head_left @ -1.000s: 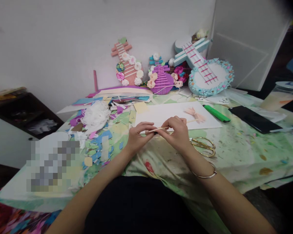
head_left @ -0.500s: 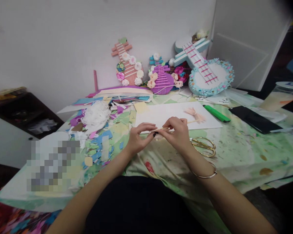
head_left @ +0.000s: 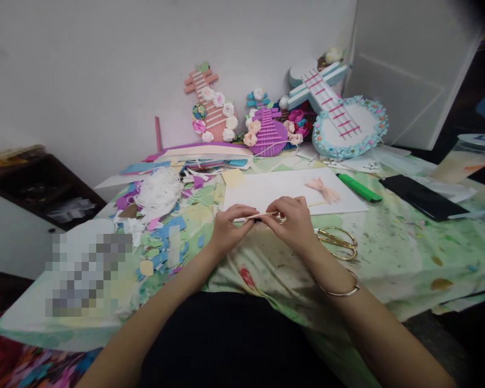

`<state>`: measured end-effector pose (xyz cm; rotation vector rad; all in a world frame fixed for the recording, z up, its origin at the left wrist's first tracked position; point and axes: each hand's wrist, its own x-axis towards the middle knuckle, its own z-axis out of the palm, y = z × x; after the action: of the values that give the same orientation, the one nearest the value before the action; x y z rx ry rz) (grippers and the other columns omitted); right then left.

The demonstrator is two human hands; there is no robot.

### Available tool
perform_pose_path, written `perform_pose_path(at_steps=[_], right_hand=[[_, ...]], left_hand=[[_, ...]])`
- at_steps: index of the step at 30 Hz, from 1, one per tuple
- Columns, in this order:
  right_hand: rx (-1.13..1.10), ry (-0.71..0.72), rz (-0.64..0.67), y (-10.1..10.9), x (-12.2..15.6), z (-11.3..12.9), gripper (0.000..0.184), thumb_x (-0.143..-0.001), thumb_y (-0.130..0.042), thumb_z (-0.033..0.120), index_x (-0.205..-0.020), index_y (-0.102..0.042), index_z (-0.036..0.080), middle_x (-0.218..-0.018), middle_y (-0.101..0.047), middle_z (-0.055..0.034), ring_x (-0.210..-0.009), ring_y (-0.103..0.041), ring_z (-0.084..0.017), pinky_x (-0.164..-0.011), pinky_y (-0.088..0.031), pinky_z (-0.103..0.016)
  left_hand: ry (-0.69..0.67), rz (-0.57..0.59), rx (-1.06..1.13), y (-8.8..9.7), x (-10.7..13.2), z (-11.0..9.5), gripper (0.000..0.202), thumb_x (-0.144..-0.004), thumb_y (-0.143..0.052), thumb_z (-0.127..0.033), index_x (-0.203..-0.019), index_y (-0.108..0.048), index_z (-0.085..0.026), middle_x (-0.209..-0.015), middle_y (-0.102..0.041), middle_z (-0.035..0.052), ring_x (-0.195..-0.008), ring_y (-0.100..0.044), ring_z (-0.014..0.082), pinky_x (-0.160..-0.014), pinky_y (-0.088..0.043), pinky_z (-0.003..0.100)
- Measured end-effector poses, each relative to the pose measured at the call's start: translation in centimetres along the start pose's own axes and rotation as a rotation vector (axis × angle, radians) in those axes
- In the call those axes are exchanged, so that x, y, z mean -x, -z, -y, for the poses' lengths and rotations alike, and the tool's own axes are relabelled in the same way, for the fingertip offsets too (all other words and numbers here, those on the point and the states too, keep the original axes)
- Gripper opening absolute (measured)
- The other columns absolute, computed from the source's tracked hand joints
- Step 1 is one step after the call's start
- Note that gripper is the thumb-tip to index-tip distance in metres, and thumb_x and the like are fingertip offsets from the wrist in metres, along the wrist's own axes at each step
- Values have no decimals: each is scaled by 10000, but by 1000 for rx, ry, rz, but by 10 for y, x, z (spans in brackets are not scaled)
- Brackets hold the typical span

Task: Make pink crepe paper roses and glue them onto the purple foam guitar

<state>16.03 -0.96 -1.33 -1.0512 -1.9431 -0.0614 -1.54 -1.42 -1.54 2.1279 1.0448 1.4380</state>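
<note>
A thin pale strip [head_left: 264, 215] is pinched at the fingertips of both hands, just over the front edge of a white board [head_left: 262, 188]. My left hand [head_left: 231, 229] grips its left part between thumb and fingers. My right hand [head_left: 291, 221], close by, has its thumb and fingers closed on the right part; those fingers partly hide the strip. Beyond the right hand lies a pleated pale pink paper piece [head_left: 323, 189], gathered in the middle, with a thin pale stick near it. Gold-handled scissors [head_left: 339, 242] rest beside my right wrist.
Right of the board lie a green cutter-like tool [head_left: 359, 188] and a black phone [head_left: 422, 198]. Paper scraps [head_left: 157, 250] and a tangle of white string [head_left: 156, 191] cover the left side. Decorated paper instruments [head_left: 350, 126] lean against the back wall.
My right hand has shifted slightly, and its fingers have moved a little along the strip. My left hand stays nearly still, and the things on the table have not moved.
</note>
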Motion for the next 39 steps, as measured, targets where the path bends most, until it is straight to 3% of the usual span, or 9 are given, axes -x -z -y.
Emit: perform_pose_path(at_steps=[10,19,29,39], right_hand=[[14,-6,-16,-1,0,1,284,-844,-564,405,-675,-511,183,-682,-609,-1,-710,-528,-149,-715,-237,-336],[-7,5,4,0,1,2,269,-848,-563,408,-696,-539,188,-693,-620,-7,-702,-536,-148,-735,-251,-336],[-38,-26,58,0,0,1,204,-858,-569,316,-712,-612,179,-654,-638,8,-602,-519,-116,-704,-268,-310],[-28,-13,120,0,0,0,249,-895,-494,292,-702,-605,182,-654,-609,2,-612,-507,-118,-670,-267,-297]], left_hand=[[-29,13,-3,1,-1,-1,117,-733,-630,-118,-803,-712,-162,-835,-713,82,-820,-653,178,-774,-525,315],[-162,-48,-114,1,-1,1,155,-712,-645,-128,-842,-704,-186,-812,-675,65,-851,-600,189,-763,-504,327],[20,-18,-50,1,-1,-3,112,-762,-646,-209,-840,-711,-162,-739,-653,55,-710,-589,149,-668,-460,270],[71,-8,-16,0,0,0,103,-761,-654,-257,-735,-681,-160,-652,-609,16,-640,-553,121,-620,-428,243]])
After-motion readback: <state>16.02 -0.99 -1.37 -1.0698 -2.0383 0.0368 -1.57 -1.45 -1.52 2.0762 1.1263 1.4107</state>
